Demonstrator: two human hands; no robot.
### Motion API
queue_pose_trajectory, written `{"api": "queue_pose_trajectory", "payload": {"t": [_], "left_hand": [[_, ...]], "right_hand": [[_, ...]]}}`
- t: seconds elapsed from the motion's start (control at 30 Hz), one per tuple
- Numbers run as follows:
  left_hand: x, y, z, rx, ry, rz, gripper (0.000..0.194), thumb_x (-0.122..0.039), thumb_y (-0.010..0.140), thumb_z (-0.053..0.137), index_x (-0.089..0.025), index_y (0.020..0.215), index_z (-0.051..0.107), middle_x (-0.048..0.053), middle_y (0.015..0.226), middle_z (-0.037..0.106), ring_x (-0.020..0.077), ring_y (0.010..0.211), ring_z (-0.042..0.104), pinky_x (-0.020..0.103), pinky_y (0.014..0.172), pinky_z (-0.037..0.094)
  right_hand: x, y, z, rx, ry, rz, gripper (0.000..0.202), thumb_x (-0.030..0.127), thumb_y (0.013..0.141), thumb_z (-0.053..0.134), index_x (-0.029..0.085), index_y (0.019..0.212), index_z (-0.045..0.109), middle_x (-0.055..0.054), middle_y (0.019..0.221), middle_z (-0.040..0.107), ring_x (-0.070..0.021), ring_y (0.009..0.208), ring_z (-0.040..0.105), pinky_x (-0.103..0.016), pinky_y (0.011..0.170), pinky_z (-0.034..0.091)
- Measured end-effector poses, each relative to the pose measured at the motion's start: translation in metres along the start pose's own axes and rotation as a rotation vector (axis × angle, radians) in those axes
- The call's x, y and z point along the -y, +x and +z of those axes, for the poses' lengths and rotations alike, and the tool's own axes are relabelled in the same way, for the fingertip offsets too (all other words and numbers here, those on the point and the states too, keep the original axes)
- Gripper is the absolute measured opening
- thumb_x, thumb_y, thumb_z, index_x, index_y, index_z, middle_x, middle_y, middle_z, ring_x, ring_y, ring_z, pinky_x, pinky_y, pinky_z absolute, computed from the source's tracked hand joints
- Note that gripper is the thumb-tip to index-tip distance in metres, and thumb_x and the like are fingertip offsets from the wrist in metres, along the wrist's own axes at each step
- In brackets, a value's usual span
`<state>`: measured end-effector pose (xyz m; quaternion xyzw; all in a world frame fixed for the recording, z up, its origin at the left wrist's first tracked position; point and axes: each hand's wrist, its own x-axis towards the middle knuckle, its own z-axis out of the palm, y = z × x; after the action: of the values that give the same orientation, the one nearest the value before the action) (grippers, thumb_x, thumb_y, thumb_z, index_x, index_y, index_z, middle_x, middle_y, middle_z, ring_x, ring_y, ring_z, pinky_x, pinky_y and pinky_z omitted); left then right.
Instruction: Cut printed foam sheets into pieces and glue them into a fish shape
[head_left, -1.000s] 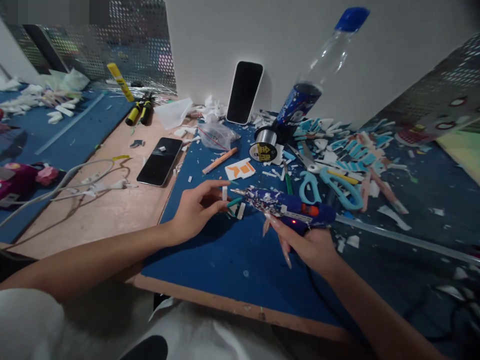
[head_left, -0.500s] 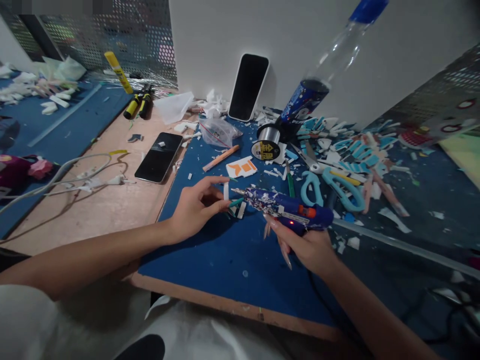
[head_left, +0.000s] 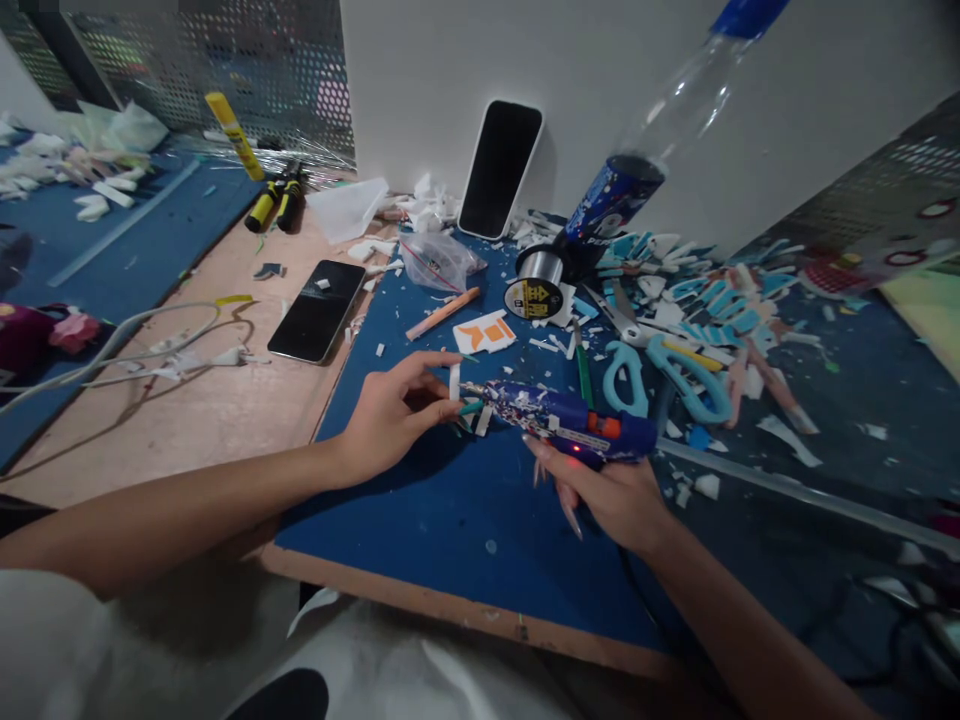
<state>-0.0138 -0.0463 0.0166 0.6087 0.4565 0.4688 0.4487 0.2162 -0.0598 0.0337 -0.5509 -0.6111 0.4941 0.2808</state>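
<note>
Over the blue mat (head_left: 450,530), my left hand (head_left: 397,405) pinches a small white piece (head_left: 454,382) between thumb and forefinger. My right hand (head_left: 600,485) is wrapped round a blue glue gun (head_left: 555,412) with an orange part and a lit red light. Bits of white stuff cling to the gun's front. Its nozzle points left and is at the white piece; whether they touch is hard to tell. Small teal and white scraps (head_left: 483,420) lie just beyond my left fingertips.
A phone (head_left: 501,170) leans on the white panel beside a tilted bottle (head_left: 615,200) and wire spool (head_left: 534,285). Light-blue scissors (head_left: 686,380), a green-handled tool (head_left: 583,370) and many foam scraps lie right. Another phone (head_left: 318,312) and pliers (head_left: 276,202) lie left.
My right hand has moved the glue gun slightly left, bringing its nozzle up to the white piece. My left hand keeps its pinch and has hardly moved.
</note>
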Motion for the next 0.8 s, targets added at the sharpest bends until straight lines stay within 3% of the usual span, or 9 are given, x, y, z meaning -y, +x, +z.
{"api": "queue_pose_trajectory", "payload": {"t": [0.33,0.57,0.8], "left_hand": [[0.002,0.000,-0.001,0.000,0.024,0.012,0.035,-0.023,0.080,0.069,-0.016,0.112,0.058,0.000,0.072,0.068,0.0117,0.062,0.068,0.019,0.061,0.057],[0.003,-0.001,0.000,-0.002,-0.001,0.001,0.036,-0.024,0.079,0.070,-0.016,0.112,0.058,0.000,0.072,0.068,0.0123,0.063,0.068,0.021,0.062,0.058],[0.001,0.000,-0.001,-0.001,0.003,-0.013,0.035,-0.022,0.079,0.069,-0.016,0.111,0.058,-0.001,0.072,0.068,0.0121,0.064,0.069,0.019,0.063,0.058]], "right_hand": [[0.004,0.000,-0.001,0.015,-0.051,0.012,0.057,0.052,0.073,0.066,0.024,0.031,0.039,0.000,0.031,0.047,-0.0129,0.031,0.049,-0.025,0.042,0.050],[-0.005,-0.001,0.001,-0.074,-0.049,0.011,0.058,0.052,0.072,0.067,0.024,0.032,0.037,0.000,0.031,0.047,-0.0114,0.029,0.046,-0.023,0.038,0.047],[0.012,-0.001,0.000,-0.026,-0.081,0.072,0.055,0.055,0.069,0.066,0.023,0.034,0.039,-0.001,0.034,0.047,-0.0137,0.035,0.051,-0.026,0.043,0.051]]}}
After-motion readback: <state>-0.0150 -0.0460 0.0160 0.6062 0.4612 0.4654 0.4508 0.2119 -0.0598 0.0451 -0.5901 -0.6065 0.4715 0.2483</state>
